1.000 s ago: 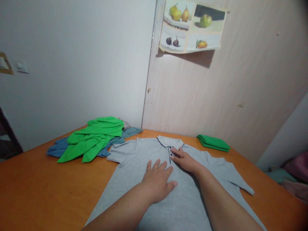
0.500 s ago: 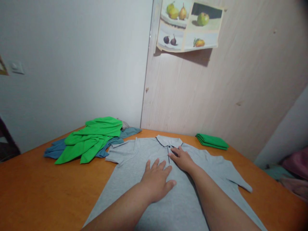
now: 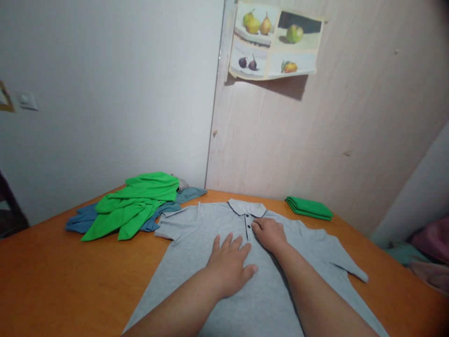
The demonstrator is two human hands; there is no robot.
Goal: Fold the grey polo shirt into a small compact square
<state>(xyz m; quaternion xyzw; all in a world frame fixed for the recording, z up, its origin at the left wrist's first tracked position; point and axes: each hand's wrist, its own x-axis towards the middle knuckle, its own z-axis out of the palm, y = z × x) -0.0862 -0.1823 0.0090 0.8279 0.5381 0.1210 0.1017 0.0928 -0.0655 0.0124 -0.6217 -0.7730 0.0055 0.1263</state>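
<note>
Head view: grey polo shirt lay spread out on the orange-brown table, front up, collar at the far end, lower part running out of the bottom edge; left hand rested palm down on the shirt's chest, fingers fanned out, gripping nothing; right hand was at the placket, just below the collar, fingers curled in toward the cloth beside two dark buttons; couldn't tell whether it pinched any fabric; both forearms came in bare from the bottom; one short sleeve reached out on the left, the other on the right, angled down toward the table edge; rumpled bright green garment sat in a heap at far left, over blue cloth, with a bit of striped cloth showing behind, near the shirt's left sleeve; folded green cloth lay at the far right, near the wall panel, apart from the shirt; poster with four fruit pictures hung above; wall switch at left; pinkish fabric at the right edge, blurred.
</note>
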